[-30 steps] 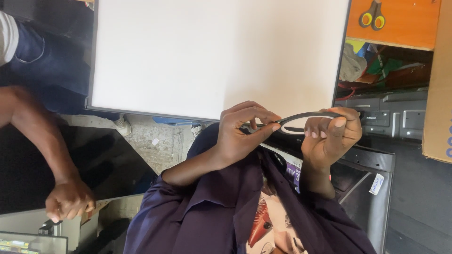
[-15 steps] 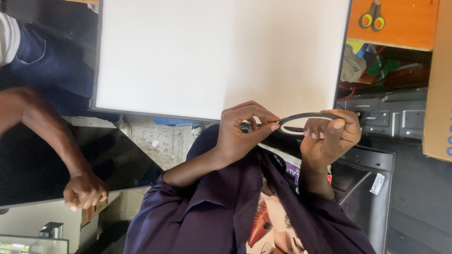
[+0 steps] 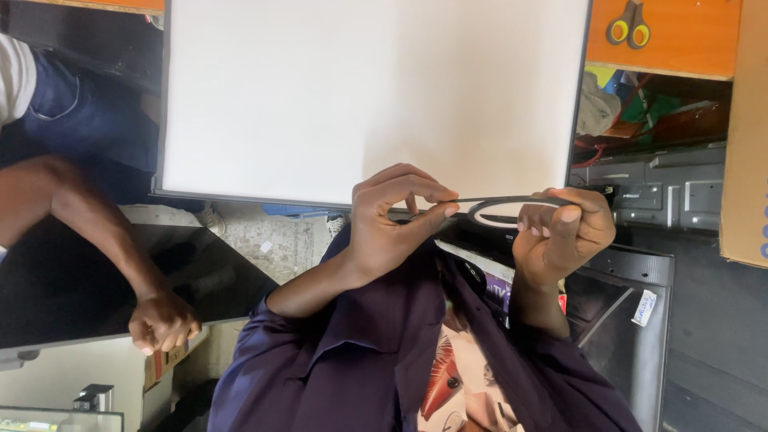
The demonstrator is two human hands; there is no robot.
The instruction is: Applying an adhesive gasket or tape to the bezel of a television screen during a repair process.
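Thin black strip (image 3: 512,200) pinched at one end by left hand (image 3: 396,220), other end gripped by right hand (image 3: 564,236) — held before white panel (image 3: 368,96). Orange shelf (image 3: 680,36) w/ scissors (image 3: 628,24) upper right; co-worker's hand (image 3: 162,322) clenched — contents can't be told.

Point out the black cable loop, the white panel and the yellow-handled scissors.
black cable loop (image 3: 512,202), head view, on the top curve of the loop between the two hands.
white panel (image 3: 320,96), head view, on its bare white face.
yellow-handled scissors (image 3: 629,26), head view, on the handles.
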